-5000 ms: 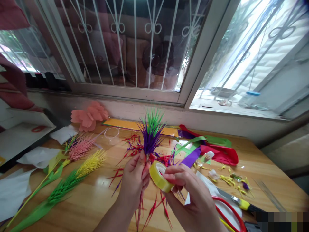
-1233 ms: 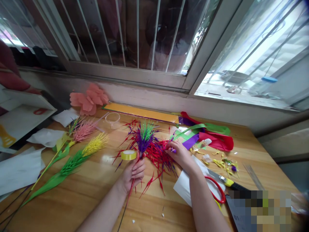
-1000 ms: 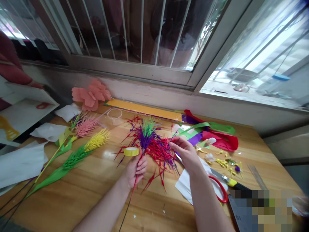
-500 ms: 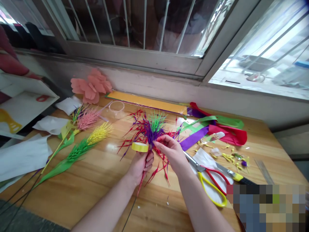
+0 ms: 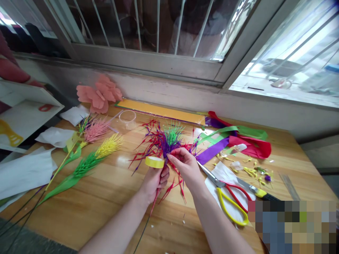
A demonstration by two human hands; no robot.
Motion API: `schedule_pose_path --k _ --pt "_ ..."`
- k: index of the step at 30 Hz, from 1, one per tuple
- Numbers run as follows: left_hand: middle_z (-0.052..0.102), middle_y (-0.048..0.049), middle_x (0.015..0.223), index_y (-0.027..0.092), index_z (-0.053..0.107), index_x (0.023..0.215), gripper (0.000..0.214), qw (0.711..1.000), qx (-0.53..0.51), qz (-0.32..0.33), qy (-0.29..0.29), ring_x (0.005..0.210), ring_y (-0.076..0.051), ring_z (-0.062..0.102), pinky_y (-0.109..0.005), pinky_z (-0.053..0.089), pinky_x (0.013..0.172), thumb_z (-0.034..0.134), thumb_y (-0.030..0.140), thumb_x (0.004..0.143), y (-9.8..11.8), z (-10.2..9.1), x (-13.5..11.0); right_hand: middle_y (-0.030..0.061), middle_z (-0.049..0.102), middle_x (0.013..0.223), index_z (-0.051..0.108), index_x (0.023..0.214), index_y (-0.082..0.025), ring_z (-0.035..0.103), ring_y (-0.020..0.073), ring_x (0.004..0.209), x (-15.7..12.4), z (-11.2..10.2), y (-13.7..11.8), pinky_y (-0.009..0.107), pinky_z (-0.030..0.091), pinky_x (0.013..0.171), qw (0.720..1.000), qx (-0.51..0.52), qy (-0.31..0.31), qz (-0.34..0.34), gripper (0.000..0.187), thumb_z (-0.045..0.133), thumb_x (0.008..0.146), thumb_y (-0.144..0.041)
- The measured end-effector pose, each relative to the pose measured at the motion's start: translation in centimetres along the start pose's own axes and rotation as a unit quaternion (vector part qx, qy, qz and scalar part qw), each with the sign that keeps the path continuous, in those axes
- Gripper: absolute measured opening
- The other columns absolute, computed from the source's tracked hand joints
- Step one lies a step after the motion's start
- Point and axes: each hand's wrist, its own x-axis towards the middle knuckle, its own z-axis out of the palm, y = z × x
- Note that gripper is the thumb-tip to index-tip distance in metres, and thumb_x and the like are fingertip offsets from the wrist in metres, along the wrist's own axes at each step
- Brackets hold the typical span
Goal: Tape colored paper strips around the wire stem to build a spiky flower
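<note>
My left hand point(image 5: 155, 181) is closed around the stem of a paper flower spike point(image 5: 169, 139) with purple and green fringe, its thin dark wire running down toward me. A roll of yellow tape point(image 5: 154, 162) sits at the top of that hand, against the stem. My right hand point(image 5: 184, 164) pinches at the base of the purple fringe; what lies between its fingertips is too small to make out. Red and purple twisted paper strands point(image 5: 150, 137) spread on the table behind and around the spike.
Scissors point(image 5: 225, 192) and a utility knife point(image 5: 259, 193) lie on the right near white paper. Behind them are crepe strips point(image 5: 250, 146) and small yellow paper bits point(image 5: 250, 171). Finished paper stalks point(image 5: 87, 164) and a pink paper flower point(image 5: 99, 93) are left. A ruler point(image 5: 290, 187) lies far right.
Both hands stay almost in place at the base of the fringe. The yellow tape roll has shifted very slightly, and the view has moved a little.
</note>
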Motion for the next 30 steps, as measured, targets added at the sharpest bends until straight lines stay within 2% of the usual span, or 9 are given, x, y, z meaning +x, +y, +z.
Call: schedule_pose_path --k 8,16,24,30 --pt "0.028 0.0103 0.05 0.018 0.034 0.062 0.047 0.999 0.02 0.003 0.034 0.039 -0.001 0.013 -0.013 0.006 0.033 0.066 0.053 0.063 -0.1 0.1 -0.2 -0.0016 0.051 0.064 0.058 0.074 -0.021 0.044 0.0115 0.056 -0.2 0.4 1.1 0.023 0.036 0.05 0.999 -0.038 0.019 -0.034 0.017 0.064 0.073 -0.037" --pt "0.025 0.011 0.048 0.019 0.034 0.062 0.045 0.998 0.026 0.01 0.064 0.038 -0.002 0.014 -0.013 0.006 0.031 0.068 0.05 0.063 0.0 0.4 -0.3 -0.0006 0.051 0.068 0.058 0.073 -0.022 0.046 0.0129 0.06 -0.4 0.6 0.9 0.025 0.038 0.054 0.998 -0.043 0.025 -0.043 0.014 0.064 0.072 -0.034" --pt "0.029 0.0104 0.047 0.018 0.036 0.061 0.045 0.999 0.013 0.006 0.041 0.036 -0.001 0.014 -0.011 0.008 0.028 0.067 0.051 0.063 0.2 0.4 -0.3 -0.0019 0.054 0.063 0.055 0.074 -0.018 0.046 0.0093 0.052 -0.5 -0.2 -0.7 0.021 0.036 0.047 1.0 0.018 0.002 0.015 0.024 0.065 0.069 -0.039" --pt "0.029 0.0099 0.048 0.018 0.036 0.06 0.045 0.999 0.014 0.014 0.033 0.036 -0.001 0.014 -0.011 0.009 0.027 0.065 0.052 0.065 0.2 0.6 -0.4 -0.0009 0.056 0.065 0.058 0.07 -0.018 0.049 0.0111 0.058 -0.7 -0.1 -0.5 0.023 0.038 0.052 1.0 0.011 0.015 0.011 0.024 0.069 0.064 -0.038"
